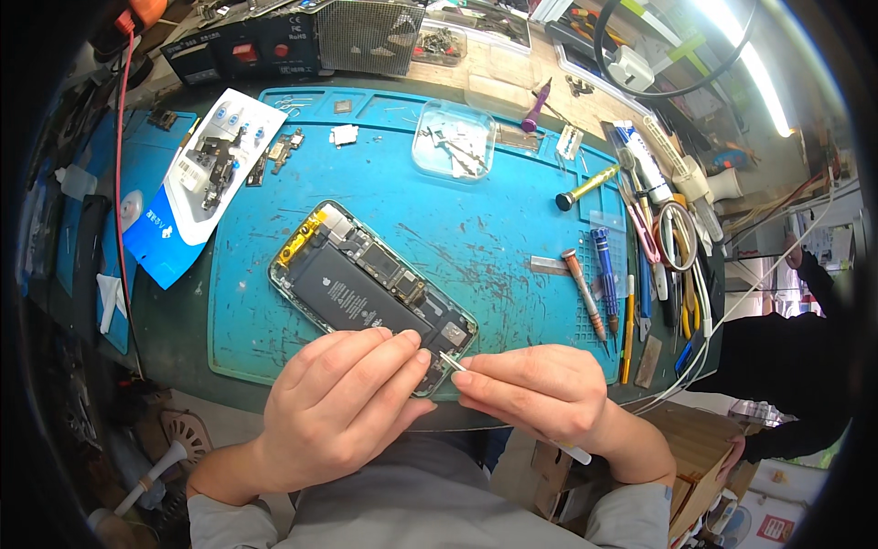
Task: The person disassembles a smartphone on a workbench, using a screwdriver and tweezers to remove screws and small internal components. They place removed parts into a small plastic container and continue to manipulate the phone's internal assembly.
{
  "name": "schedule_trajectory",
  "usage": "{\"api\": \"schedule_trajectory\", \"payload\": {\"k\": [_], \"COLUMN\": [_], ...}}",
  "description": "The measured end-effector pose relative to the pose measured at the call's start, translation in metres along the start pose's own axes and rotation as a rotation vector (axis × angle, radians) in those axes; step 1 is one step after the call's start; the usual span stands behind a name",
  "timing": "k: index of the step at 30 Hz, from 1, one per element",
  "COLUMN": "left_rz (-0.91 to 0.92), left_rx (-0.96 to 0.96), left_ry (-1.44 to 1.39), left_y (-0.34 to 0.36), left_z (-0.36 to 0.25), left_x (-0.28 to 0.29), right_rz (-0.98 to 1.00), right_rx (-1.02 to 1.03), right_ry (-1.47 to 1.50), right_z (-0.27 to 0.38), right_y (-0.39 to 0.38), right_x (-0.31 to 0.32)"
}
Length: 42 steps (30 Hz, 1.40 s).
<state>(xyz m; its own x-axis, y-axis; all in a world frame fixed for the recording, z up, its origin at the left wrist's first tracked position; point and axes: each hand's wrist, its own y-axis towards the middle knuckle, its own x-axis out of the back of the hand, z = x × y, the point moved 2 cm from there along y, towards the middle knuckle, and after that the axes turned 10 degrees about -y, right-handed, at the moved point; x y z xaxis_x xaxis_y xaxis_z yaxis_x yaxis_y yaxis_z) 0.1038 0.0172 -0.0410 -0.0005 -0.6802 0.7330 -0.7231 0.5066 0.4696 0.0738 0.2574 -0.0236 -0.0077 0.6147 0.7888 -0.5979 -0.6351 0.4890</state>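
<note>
An opened smartphone (370,295) lies diagonally on the blue work mat (476,229), back removed, black battery and circuit boards exposed, its lower end toward the person. The left hand (343,403) rests on that near end of the phone, fingers curled together with the tips of the forefinger and thumb pressing against the lower corner. The right hand (540,389) sits just beside it, to the right, fingers pinched shut on a thin white-handled tool (455,362); the tool's metal tip points at the phone's lower corner and meets the left fingertips there. Its white tail end shows below the right wrist.

Further back on the mat stands a clear plastic dish (455,139) holding small metal parts. To the left lies a white and blue parts card (206,178). Along the right edge of the mat lie several screwdrivers (599,284) and other hand tools, well apart from both hands.
</note>
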Motion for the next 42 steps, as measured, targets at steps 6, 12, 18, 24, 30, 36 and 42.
{"api": "schedule_trajectory", "payload": {"k": [6, 12, 18, 24, 30, 36, 42], "left_rz": [0.003, 0.003, -0.008, -0.016, -0.022, -0.008, -0.029], "left_rx": [-0.011, -0.020, -0.018, -0.022, -0.024, -0.017, -0.010], "left_ry": [-0.002, 0.013, 0.012, 0.012, 0.008, -0.003, -0.032], "left_y": [0.000, 0.000, -0.002, -0.001, -0.001, -0.001, -0.001], "left_z": [0.001, 0.001, 0.001, 0.001, 0.001, 0.000, 0.001], "left_x": [0.000, 0.000, 0.000, -0.001, -0.001, 0.001, 0.000], "right_rz": [-0.020, -0.016, -0.008, 0.006, 0.028, 0.043, 0.120], "right_rx": [0.056, 0.068, 0.010, -0.014, -0.042, -0.095, -0.238], "right_ry": [-0.111, -0.155, -0.044, -0.005, 0.003, 0.054, 0.184], "right_z": [0.003, 0.006, 0.003, 0.002, 0.001, 0.000, 0.001], "right_y": [-0.001, -0.001, 0.000, 0.004, 0.005, 0.007, 0.012], "right_x": [-0.001, 0.000, 0.001, 0.000, 0.001, 0.002, 0.006]}}
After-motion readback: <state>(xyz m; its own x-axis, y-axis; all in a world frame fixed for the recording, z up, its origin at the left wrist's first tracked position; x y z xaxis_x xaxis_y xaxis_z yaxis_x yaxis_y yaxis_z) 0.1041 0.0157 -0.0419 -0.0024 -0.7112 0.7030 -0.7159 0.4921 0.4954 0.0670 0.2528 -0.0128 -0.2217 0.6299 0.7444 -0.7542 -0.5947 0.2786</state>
